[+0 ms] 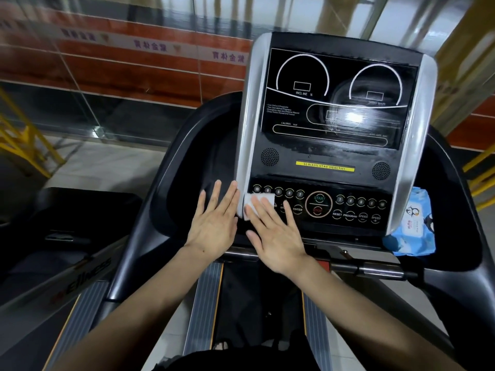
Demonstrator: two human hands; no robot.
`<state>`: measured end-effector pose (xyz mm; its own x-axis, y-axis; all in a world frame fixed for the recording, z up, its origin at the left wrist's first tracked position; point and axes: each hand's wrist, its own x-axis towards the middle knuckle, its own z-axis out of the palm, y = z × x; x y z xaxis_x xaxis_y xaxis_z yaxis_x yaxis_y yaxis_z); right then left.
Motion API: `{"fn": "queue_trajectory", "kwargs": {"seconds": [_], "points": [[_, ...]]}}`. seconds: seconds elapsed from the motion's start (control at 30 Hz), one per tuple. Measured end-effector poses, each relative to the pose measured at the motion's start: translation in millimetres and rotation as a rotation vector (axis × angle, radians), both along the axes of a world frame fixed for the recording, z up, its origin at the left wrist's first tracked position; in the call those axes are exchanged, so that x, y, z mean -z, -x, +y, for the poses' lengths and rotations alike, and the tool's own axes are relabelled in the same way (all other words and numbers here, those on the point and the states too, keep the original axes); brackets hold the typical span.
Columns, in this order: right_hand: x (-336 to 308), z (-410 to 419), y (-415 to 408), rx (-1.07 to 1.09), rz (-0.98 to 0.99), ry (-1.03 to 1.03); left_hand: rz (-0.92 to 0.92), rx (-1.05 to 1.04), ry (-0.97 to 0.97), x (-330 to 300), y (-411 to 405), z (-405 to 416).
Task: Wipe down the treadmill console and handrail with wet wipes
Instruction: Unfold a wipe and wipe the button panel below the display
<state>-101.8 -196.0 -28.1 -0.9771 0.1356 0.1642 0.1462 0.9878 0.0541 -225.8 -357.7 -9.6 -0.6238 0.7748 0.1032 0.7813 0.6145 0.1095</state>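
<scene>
At the lower centre of the frame, the right hand lies flat, fingers straight and slightly spread, pressing a small folded white wet wipe against the lower left corner of the black treadmill console with silver side rails. The wipe sits under the fingertips, partly on the button panel and partly wrapped over the bottom end of the left silver rail — nothing is pinched, only pressed beneath the open palm.

The left hand is just beside it, also flat with fingers extended and a little apart, resting on the black curved moulded surround to the left of the console; it holds nothing.

On the glossy dark display in the upper centre, streaks and a bright glare show on its right half. Below it a yellow strip reads "ALWAYS STAY HEALTHY", and a round START/STOP button sits in the middle of the button rows.

At the right edge of the console, a blue and white soft pack of wet wipes rests in the side tray — well apart from both hands.
</scene>
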Motion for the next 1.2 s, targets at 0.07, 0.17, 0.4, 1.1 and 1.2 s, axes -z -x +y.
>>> {"fn": "queue_trajectory", "kwargs": {"seconds": [0.07, 0.17, 0.4, 1.1, 1.2], "points": [[6, 4, -9, -0.041, -0.018, -0.036, -0.003, -0.004, 0.004, 0, 0, 0], [-10, 14, 11, -0.035, 0.005, -0.051, -0.011, -0.003, -0.011, -1, 0, -1], [-5, 6, 0, 0.028, -0.012, 0.009, -0.018, -0.005, 0.003, -3, -1, -1], [-22, 30, -1, 0.263, 0.032, 0.104, 0.007, 0.000, -0.113, 4, 2, 4], [-26, 17, 18, 0.201, 0.095, 0.108, 0.017, 0.001, -0.114, 5, 3, 4]]}}
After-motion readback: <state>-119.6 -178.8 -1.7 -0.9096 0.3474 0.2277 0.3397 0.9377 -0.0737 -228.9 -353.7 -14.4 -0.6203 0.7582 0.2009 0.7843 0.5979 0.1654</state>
